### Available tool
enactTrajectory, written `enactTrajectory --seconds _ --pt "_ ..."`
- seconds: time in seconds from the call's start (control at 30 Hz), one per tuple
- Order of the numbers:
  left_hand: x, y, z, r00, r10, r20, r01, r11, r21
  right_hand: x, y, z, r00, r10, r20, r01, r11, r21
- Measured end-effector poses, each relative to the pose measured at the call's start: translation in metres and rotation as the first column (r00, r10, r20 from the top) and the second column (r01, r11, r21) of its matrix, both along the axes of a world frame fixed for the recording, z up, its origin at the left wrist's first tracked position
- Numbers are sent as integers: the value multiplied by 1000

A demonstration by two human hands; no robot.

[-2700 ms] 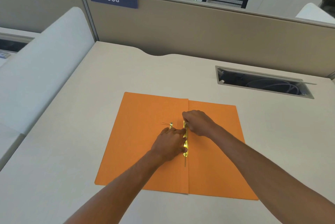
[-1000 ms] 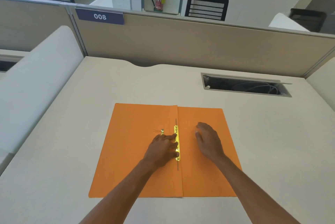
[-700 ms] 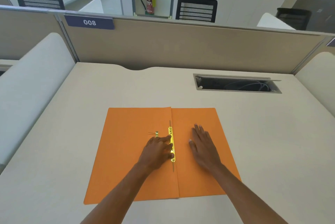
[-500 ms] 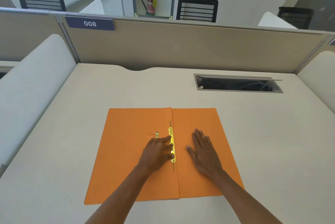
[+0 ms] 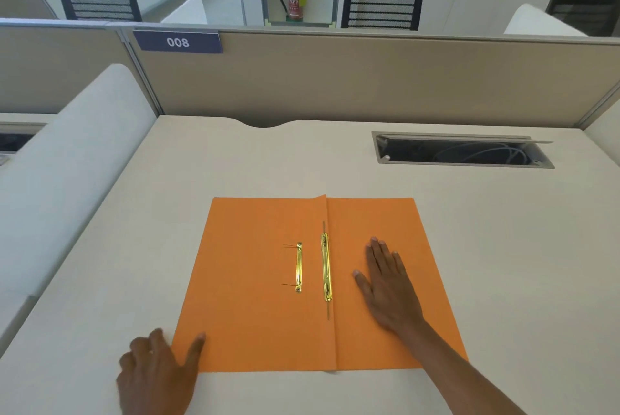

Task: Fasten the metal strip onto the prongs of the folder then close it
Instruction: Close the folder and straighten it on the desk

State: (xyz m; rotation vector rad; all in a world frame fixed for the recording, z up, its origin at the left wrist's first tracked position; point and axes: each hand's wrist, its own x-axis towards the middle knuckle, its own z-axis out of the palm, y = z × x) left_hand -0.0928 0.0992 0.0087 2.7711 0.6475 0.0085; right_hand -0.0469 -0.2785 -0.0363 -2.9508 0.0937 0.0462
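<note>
An orange folder (image 5: 255,280) lies open and flat on the desk. A gold metal strip (image 5: 326,266) lies along the centre fold, with thin prong ends showing above and below it. A second gold metal piece (image 5: 298,267) with two thin prongs pointing left lies on the left flap. My right hand (image 5: 389,287) rests flat, fingers spread, on the right flap just right of the strip. At the folder's near left corner is my left hand (image 5: 157,371), its thumb on the flap's edge and its fingers on the desk; it holds nothing.
The beige desk (image 5: 503,263) has an open cable slot (image 5: 459,151) at the back right. A tan partition (image 5: 335,79) with a "008" label (image 5: 177,42) closes the far edge. A padded white divider (image 5: 67,163) runs along the left.
My left hand has left the metal strip and moved down to the folder's near left corner, uncovering the second gold piece. My right hand stays flat on the right flap.
</note>
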Motion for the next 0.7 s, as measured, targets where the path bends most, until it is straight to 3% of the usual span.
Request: enactTrajectory --seconds 0.2,0.5,0.7 --pt "-5 -6 8 988 4 -152 7 998 66 -1 1 2 1000 6 3 -6 1000 -8" --pt "4 -17 16 973 55 -226 -74 994 -80 -1 1 4 1000 5 15 -5 1000 1" --pt "10 2 25 972 170 -161 -223 882 -415 -2 2 5 1000 5 17 -5 1000 5"
